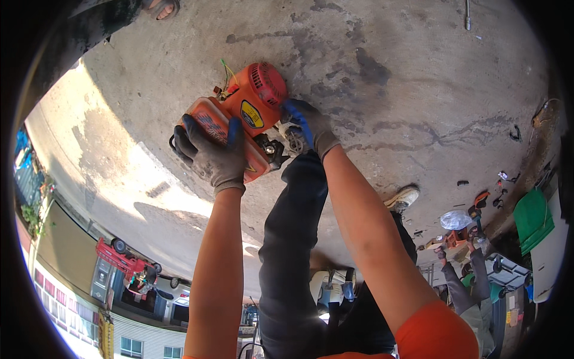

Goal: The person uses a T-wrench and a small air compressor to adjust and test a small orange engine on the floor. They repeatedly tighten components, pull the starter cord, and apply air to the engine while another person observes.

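Observation:
A small red-orange engine (251, 101) with a round vented starter cover (268, 84) rests on the concrete floor. My left hand (210, 150), in a grey glove with blue on it, grips its orange fuel tank (213, 117), thumb on one face and fingers over the far side. My right hand (309, 125), gloved the same way, is at the edge of the starter cover; its fingertips are partly hidden, so its grip is unclear. Thin yellow and green wires (228, 69) stick out behind the engine. My shoe (293, 139) is close beside it.
Dark stains mark the concrete. A metal rod-like tool (468, 20) lies at the top right. Small parts and a clear plastic bag (455, 220) lie on the right, near another person's hands. Someone's foot (163, 9) shows at the top left. A red vehicle (121, 258) stands at lower left.

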The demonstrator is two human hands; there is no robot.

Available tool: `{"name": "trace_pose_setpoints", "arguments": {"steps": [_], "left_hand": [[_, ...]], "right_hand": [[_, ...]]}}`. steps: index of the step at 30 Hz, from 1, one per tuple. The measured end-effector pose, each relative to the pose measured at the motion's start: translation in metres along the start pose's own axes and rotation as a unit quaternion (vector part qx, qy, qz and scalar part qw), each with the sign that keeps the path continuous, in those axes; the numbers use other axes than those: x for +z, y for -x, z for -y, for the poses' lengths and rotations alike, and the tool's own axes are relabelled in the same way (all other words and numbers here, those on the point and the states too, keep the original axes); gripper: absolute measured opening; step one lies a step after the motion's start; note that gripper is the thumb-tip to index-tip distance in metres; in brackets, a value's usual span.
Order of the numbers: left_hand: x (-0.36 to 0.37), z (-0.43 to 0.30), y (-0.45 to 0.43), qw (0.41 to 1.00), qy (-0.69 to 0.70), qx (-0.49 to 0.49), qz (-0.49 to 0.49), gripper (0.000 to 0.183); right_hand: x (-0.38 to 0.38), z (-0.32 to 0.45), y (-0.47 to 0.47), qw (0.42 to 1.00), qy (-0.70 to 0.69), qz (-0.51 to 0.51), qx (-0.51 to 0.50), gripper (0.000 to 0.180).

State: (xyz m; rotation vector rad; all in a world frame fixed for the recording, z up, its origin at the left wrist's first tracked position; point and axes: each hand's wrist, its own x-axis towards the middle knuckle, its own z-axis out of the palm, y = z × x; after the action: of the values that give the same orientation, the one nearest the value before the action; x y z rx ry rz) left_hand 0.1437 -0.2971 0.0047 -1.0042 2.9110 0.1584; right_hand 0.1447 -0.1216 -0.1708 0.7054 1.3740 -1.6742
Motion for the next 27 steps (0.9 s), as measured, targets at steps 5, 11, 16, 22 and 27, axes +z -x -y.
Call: {"name": "trace_pose_setpoints", "arguments": {"steps": [5, 11, 16, 22, 27], "left_hand": [[-0.001, -0.006, -0.006, 1.0, -0.013, -0.012, 0.004, 0.104], [0.01, 0.009, -0.003, 0.998, 0.004, -0.056, -0.03, 0.104], [0.009, 0.001, -0.003, 0.997, -0.048, -0.04, -0.041, 0.102], [0.007, 0.005, -0.004, 0.997, -0.053, -0.021, -0.058, 0.1], [0.004, 0.009, -0.003, 0.996, -0.062, -0.024, -0.056, 0.1]], "right_hand": [[0.017, 0.012, 0.013, 0.997, -0.012, 0.044, 0.055, 0.037], [-0.017, 0.069, 0.135, 0.989, -0.046, 0.002, 0.139, 0.04], [-0.049, 0.088, 0.227, 0.987, -0.048, 0.018, 0.152, 0.04], [-0.026, 0.101, 0.278, 0.995, 0.059, -0.035, 0.077, 0.04], [-0.027, 0.08, 0.275, 0.991, 0.037, -0.076, 0.105, 0.036]]}}
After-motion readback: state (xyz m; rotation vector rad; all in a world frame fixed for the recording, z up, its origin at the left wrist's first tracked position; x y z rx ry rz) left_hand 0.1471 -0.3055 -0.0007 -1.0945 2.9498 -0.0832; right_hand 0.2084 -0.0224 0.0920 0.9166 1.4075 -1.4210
